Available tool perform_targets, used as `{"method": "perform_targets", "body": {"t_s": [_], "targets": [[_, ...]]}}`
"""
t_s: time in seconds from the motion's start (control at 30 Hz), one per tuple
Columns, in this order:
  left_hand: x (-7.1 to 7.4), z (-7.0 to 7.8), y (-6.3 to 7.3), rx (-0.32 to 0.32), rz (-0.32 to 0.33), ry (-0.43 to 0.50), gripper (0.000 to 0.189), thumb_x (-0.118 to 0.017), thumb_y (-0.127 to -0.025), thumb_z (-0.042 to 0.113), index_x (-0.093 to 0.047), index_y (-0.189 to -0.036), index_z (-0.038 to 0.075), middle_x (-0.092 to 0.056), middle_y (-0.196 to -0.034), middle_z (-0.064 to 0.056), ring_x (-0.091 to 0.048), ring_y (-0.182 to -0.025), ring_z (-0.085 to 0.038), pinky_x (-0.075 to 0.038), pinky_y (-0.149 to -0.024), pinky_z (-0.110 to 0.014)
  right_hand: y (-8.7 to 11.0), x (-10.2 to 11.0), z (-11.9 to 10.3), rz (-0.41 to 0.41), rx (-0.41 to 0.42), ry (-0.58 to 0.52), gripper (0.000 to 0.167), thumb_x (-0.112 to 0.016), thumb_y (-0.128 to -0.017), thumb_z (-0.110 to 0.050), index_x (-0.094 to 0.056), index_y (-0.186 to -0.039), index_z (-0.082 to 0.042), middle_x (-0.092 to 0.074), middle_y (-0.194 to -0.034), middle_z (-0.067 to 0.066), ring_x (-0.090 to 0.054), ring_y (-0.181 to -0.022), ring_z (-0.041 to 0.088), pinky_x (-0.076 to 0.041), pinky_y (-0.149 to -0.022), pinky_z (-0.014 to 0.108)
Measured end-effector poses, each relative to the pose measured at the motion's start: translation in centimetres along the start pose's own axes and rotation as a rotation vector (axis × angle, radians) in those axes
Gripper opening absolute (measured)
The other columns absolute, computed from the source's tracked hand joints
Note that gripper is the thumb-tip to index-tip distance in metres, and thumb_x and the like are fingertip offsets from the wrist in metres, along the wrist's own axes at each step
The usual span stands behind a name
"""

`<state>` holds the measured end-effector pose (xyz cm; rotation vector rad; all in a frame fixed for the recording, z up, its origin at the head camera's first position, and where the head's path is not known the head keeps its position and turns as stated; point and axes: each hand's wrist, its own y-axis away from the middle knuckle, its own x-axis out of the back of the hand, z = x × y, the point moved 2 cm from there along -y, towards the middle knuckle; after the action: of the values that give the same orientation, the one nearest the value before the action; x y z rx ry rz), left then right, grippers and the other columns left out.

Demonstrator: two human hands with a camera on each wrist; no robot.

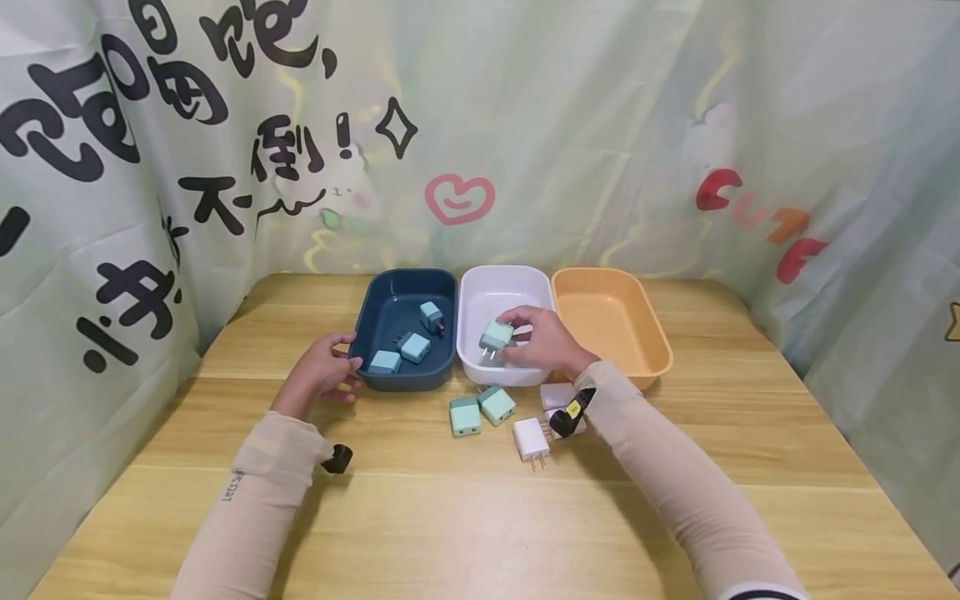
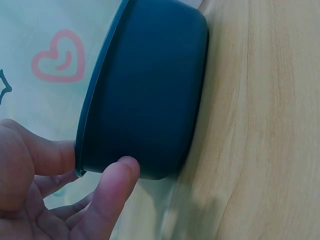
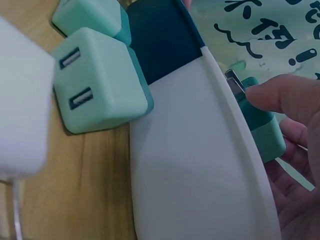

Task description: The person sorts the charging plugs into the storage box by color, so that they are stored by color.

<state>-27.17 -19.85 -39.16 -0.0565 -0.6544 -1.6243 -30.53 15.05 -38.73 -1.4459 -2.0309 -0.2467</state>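
My right hand (image 1: 551,337) pinches a mint-green plug charger (image 1: 497,335) between thumb and fingers, above the white tray (image 1: 506,275). Its prongs point downward in the head view. In the right wrist view the held charger (image 3: 267,137) shows behind the white tray's rim. My left hand (image 1: 322,371) holds the near left corner of the dark blue tray (image 1: 397,382), thumb at the rim (image 2: 79,167) and other fingers by the side wall. Inside the blue tray lie three green chargers (image 1: 415,347). Two more green chargers (image 1: 465,417) lie on the table before the trays.
An orange tray (image 1: 651,342) stands right of the white one, all three side by side. White chargers (image 1: 531,439) lie on the wooden table (image 1: 450,517) near my right wrist, partly hidden by it. A printed curtain (image 1: 570,167) hangs behind the table.
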Motion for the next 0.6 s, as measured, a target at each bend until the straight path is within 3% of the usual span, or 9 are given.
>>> {"method": "perform_targets", "body": {"t_s": [0.6], "targets": [[0.1, 0.0, 0.0, -0.022, -0.013, 0.016, 0.061, -0.050, -0.100, 0.003, -0.023, -0.154, 0.009, -0.040, -0.134, -0.028, -0.062, -0.086, -0.030, -0.059, -0.062, -0.039, -2.5, 0.6, 1.4, 0.013, -0.050, 0.068, 0.046, -0.086, -0.070, -0.013, -0.066, -0.111, -0.004, -0.064, -0.103, 0.008, -0.060, -0.097, 0.025, -0.056, -0.082, 0.030]]}}
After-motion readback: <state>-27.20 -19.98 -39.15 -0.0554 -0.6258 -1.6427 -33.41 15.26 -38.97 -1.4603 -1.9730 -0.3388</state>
